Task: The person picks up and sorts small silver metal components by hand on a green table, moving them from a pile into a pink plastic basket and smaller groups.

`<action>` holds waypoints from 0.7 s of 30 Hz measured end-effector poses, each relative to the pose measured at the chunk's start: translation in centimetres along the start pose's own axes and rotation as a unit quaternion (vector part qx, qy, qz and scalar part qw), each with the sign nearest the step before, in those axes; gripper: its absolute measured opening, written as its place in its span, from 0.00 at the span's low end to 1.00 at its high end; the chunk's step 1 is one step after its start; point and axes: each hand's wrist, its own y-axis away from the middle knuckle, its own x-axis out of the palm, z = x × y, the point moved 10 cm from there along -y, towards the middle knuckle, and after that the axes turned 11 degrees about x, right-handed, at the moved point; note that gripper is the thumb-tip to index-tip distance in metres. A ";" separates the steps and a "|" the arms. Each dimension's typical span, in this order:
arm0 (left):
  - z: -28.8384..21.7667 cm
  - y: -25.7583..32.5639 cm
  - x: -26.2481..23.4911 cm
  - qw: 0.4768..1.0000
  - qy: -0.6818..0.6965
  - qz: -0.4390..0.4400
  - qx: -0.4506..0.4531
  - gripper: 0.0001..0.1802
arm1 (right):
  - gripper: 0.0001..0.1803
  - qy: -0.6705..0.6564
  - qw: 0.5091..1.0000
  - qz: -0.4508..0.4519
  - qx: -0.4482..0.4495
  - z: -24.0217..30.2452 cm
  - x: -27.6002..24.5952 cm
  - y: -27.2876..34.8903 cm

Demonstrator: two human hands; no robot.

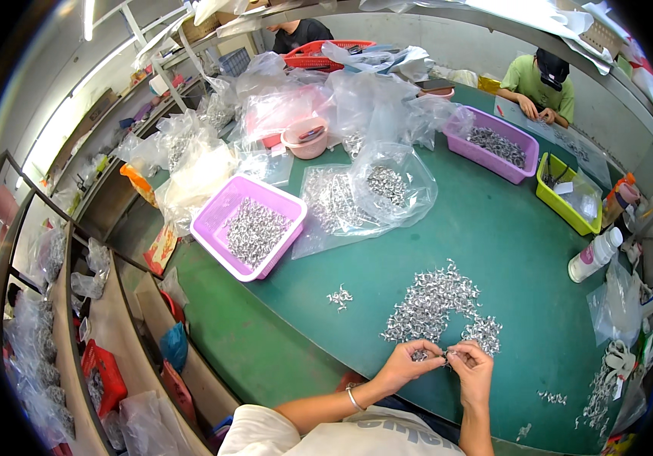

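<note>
Over the flat green counter [509,258], a tiny silvery metallic piece [446,355] is pinched by the left hand [406,365] and right hand [474,370], beside heaped curved silvery pieces [427,304].

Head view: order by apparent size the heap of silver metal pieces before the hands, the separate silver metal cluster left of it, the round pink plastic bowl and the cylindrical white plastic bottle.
1. Heap of silver metal pieces
2. Pink bowl and white bottle: too alike to rank
3. Silver metal cluster
</note>
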 end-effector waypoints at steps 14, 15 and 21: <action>-5.8 0.7 1.8 0.940 -0.224 0.034 0.256 0.08 | 0.07 -0.338 0.914 0.141 0.176 -4.1 2.3 0.9; -6.0 0.9 1.9 0.934 -0.229 0.035 0.271 0.08 | 0.07 -0.338 0.910 0.152 0.185 -4.2 2.6 1.1; -5.0 0.8 1.2 0.947 -0.224 0.042 0.225 0.09 | 0.07 -0.235 0.962 0.082 0.108 -2.5 1.8 1.6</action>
